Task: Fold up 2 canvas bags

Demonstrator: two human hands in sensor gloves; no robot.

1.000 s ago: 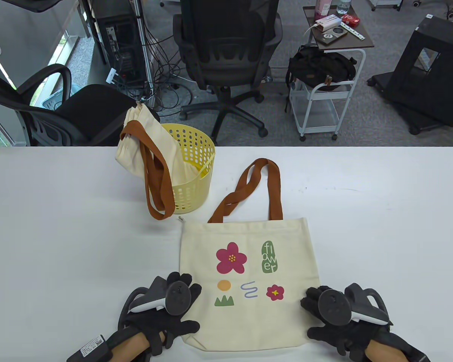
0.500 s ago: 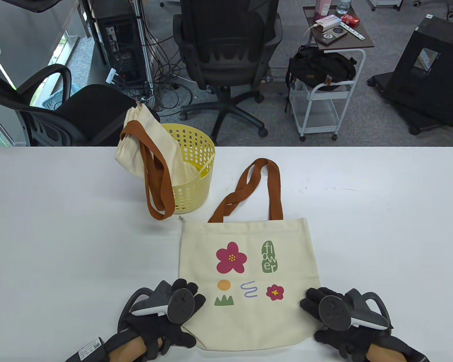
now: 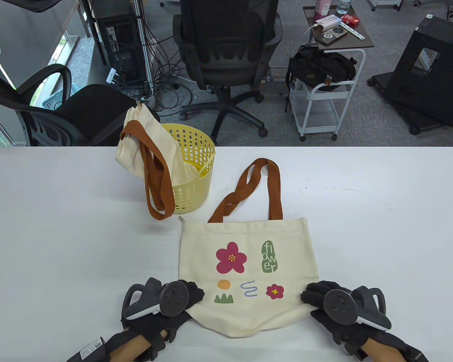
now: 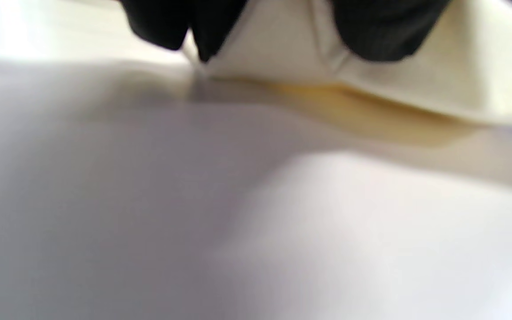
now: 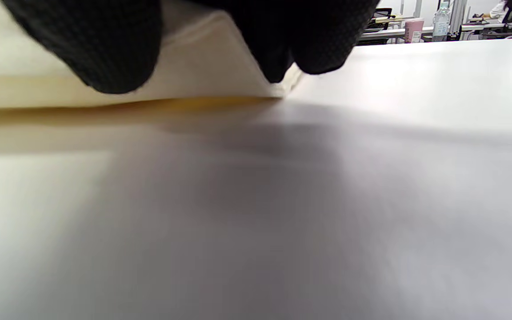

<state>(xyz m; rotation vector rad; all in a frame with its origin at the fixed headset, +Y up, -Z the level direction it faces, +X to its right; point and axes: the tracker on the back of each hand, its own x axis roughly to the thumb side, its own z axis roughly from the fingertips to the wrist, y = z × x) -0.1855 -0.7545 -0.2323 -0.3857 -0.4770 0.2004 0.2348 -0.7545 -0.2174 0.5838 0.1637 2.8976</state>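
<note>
Canvas bag (image 3: 245,264) (flower print), bottom corners lifted, both hands' fingers (image 3: 194,294) pinching

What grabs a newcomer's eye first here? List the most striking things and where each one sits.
The cream canvas bag with its pink flower print lies flat at the table's near centre, brown straps pointing away. The left hand and right hand grip its two bottom corners, lifting them slightly off the white table. Behind, to the left, a second canvas bag slumps out of a yellow basket, its brown straps hanging over the rim.
</note>
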